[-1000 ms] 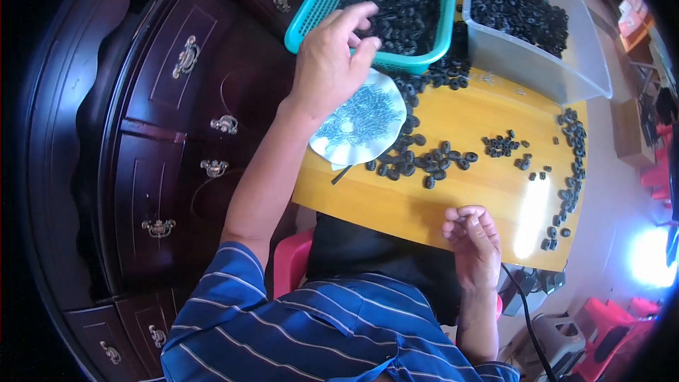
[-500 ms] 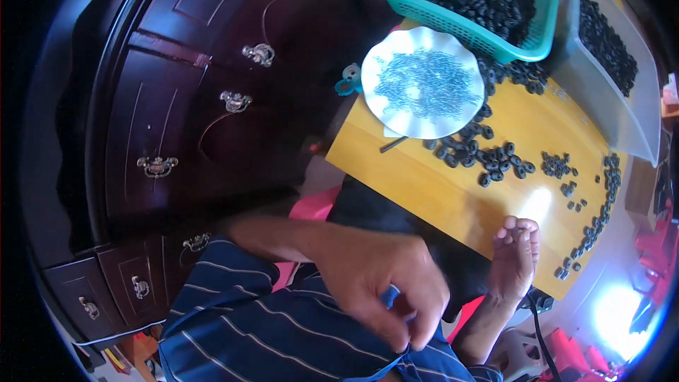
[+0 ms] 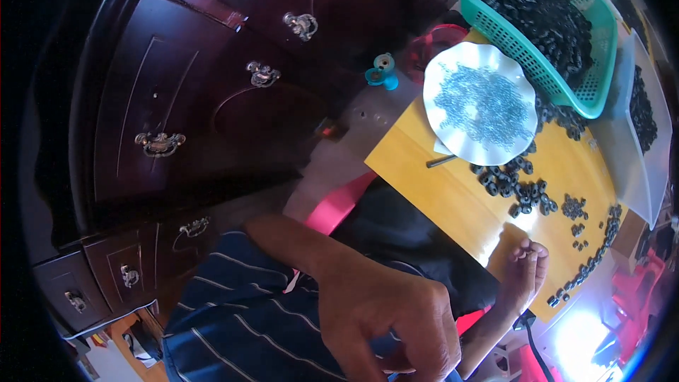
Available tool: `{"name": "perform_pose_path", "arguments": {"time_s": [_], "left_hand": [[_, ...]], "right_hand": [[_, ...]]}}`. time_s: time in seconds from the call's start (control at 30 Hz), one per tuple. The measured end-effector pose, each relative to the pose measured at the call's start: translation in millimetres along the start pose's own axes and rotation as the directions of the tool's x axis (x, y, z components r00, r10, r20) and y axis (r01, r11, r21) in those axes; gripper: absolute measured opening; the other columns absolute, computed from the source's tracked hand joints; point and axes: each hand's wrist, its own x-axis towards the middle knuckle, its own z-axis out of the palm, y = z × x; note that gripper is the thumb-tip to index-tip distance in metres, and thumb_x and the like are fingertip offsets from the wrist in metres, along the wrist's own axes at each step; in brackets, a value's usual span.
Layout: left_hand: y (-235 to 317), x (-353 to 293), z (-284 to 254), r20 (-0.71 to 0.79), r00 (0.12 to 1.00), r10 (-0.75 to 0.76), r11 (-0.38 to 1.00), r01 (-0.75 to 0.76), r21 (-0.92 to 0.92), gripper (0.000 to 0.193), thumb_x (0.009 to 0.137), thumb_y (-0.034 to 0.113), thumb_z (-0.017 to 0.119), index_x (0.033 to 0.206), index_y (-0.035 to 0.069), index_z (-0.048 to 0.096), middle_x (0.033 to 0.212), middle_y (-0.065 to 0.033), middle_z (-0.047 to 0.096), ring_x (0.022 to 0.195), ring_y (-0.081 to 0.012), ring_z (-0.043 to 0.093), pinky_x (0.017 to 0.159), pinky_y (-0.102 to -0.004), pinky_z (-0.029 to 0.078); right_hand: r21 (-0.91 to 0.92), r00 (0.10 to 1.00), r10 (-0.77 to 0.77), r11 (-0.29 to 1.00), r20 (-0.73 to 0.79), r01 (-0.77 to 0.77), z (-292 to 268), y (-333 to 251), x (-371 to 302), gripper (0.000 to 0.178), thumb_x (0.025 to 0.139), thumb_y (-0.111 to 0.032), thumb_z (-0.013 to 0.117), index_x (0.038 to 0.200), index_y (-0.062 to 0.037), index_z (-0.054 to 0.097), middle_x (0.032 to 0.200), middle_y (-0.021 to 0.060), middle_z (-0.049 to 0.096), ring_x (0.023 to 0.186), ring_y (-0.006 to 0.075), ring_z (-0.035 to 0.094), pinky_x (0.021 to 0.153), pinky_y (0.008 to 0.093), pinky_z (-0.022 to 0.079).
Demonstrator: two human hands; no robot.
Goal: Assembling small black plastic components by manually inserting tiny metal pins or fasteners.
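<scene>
The left hand (image 3: pixel 392 318) curled before the striped shirt (image 3: pixel 247 325), its grip impossible to tell, while the right hand (image 3: pixel 523 274), grip pressed together, hung near black rings (image 3: pixel 504 188) on the bench (image 3: pixel 438 191).

A dark wooden cabinet (image 3: pixel 191 99) with ornate metal handles (image 3: pixel 160 144) lines the left; white light (image 3: pixel 581 339) glares lower right.
</scene>
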Motion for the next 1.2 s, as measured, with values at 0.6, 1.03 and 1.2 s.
{"name": "perform_pose_path", "arguments": {"time_s": [0.6, 1.03, 1.2], "left_hand": [[37, -11, -5, -0.027, 0.995, 0.101, 0.992, -0.098, 0.083, 0.026, 0.086, 0.016, 0.079, 0.107, 0.0, 0.072, 0.085, -0.0053, 0.071, 0.067, -0.0154, 0.062, 0.053, -0.0259, 0.044], [52, -15, -10, -0.059, 0.998, 0.038, 0.999, -0.038, 0.013, 0.023, 0.086, 0.015, 0.079, 0.103, 0.001, 0.073, 0.082, -0.0045, 0.069, 0.065, -0.015, 0.062, 0.052, -0.027, 0.044], [50, -15, -12, -0.058, 0.997, 0.044, 0.999, -0.046, -0.029, 0.023, 0.086, 0.014, 0.079, 0.103, 0.0, 0.072, 0.081, -0.0049, 0.069, 0.063, -0.0154, 0.061, 0.052, -0.0271, 0.045]], "right_hand": [[-0.103, 0.998, -0.007, 0.995, -0.068, 0.0, -4, 4, 8, 0.013, 0.102, -0.014, 0.057, 0.108, -0.0035, 0.059, 0.1, 0.0097, 0.068, 0.083, 0.0131, 0.064, 0.078, 0.0232, 0.056], [-0.162, 0.996, -0.007, 0.987, -0.092, -0.008, 31, -7, 6, 0.014, 0.102, -0.015, 0.057, 0.109, -0.0034, 0.059, 0.099, 0.0096, 0.068, 0.082, 0.0136, 0.064, 0.077, 0.0244, 0.055], [-0.208, 0.992, 0.01, 0.978, -0.126, -0.036, 2, 0, 5, 0.014, 0.101, -0.017, 0.059, 0.108, -0.0058, 0.061, 0.101, 0.0057, 0.066, 0.084, 0.0102, 0.06, 0.076, 0.0199, 0.05]]}}
